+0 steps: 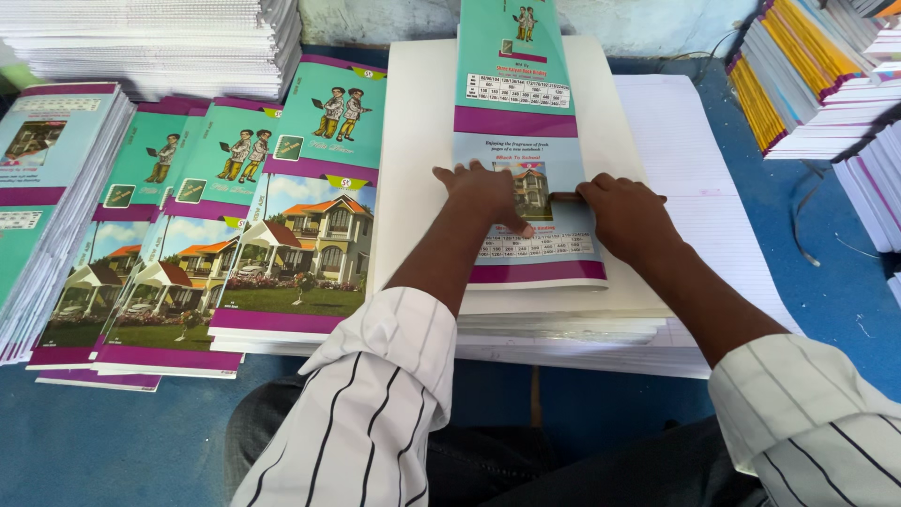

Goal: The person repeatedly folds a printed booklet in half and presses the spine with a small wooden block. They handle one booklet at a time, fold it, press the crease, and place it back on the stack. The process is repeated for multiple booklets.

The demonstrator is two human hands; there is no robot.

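- Left hand (483, 192) pressed flat on a printed cover sheet (526, 141), fingers spread apart, nothing clamped in the grip
- Right hand (627, 218) laid just beside it on the same sheet, fingers bent and close together, fingertips pushing down on the near half; whether anything was pinched under them could not be told
- Cover sheet lay lengthwise on top of a stack of white paper (422, 141), teal at the far end, pale blue with a small house picture under the hands, purple bands across the middle and near edge
- White stack rested on a wider pile of ruled sheets (694, 169), which sat on the blue surface (835, 282) directly ahead of the person
- Striped white sleeves (375, 413) covered both forearms down to the near edge of the view
- To the left, overlapping piles of printed covers (291, 253) showing a house with an orange roof and cartoon children on teal, fanned across the surface
- Further left, a taller pile of covers (47, 188) with its edges stepped
- Far left corner held a stack of plain white sheets (160, 42)
- Far right held stacks of finished notebooks (807, 75) with yellow and purple spines, well apart from the hands
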